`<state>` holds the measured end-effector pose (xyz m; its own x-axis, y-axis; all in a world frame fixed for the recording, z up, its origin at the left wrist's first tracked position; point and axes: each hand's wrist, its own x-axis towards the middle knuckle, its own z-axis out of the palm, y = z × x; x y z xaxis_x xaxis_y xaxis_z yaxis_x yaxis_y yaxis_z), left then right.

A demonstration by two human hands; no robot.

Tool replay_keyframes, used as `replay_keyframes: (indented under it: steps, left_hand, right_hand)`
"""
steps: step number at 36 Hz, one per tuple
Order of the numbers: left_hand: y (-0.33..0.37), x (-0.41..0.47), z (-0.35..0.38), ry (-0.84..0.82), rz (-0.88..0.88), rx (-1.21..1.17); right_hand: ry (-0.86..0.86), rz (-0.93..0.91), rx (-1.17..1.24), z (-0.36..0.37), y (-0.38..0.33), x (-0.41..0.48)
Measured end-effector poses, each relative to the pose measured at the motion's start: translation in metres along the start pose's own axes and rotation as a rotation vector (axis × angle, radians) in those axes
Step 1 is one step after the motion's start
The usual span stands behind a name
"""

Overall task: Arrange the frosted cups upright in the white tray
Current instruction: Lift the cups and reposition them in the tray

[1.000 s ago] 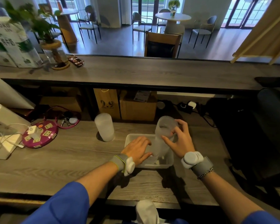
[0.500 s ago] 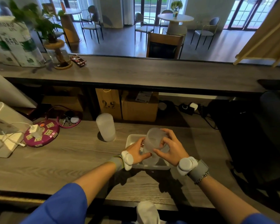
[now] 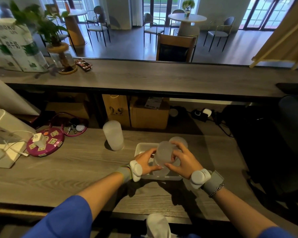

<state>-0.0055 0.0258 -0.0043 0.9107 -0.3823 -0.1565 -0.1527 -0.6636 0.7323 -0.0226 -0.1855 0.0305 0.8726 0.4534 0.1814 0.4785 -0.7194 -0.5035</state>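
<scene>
We see both hands over the white tray [image 3: 140,148] on the wooden bench [image 3: 76,162]. The left hand [image 3: 145,163] and right hand [image 3: 181,162] together clasp one frosted cup [image 3: 163,155] above the tray. A second cup [image 3: 181,140] shows just behind it. A third frosted cup [image 3: 113,135] stands on the bench, left of the tray.

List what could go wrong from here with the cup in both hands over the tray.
1. The held cup sits close against a second cup behind it; setting it down could knock that one over.
2. The tray looks small and light, so pressing the cup in off-centre might tip or slide it.
3. The left hand and right hand cover the tray floor, so the landing is partly blind.
</scene>
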Motion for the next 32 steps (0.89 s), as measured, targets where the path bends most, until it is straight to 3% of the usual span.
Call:
replay_keyframes:
  steps: [12,32]
  left_hand:
    - [-0.005,0.005,0.003,-0.024,0.005,0.013]
    - [-0.006,0.007,0.003,-0.025,-0.005,0.019]
  right_hand:
    - [-0.106,-0.024,-0.203,0.011,0.003,0.0]
    - [-0.122,-0.054,-0.235,0.02,0.009,-0.009]
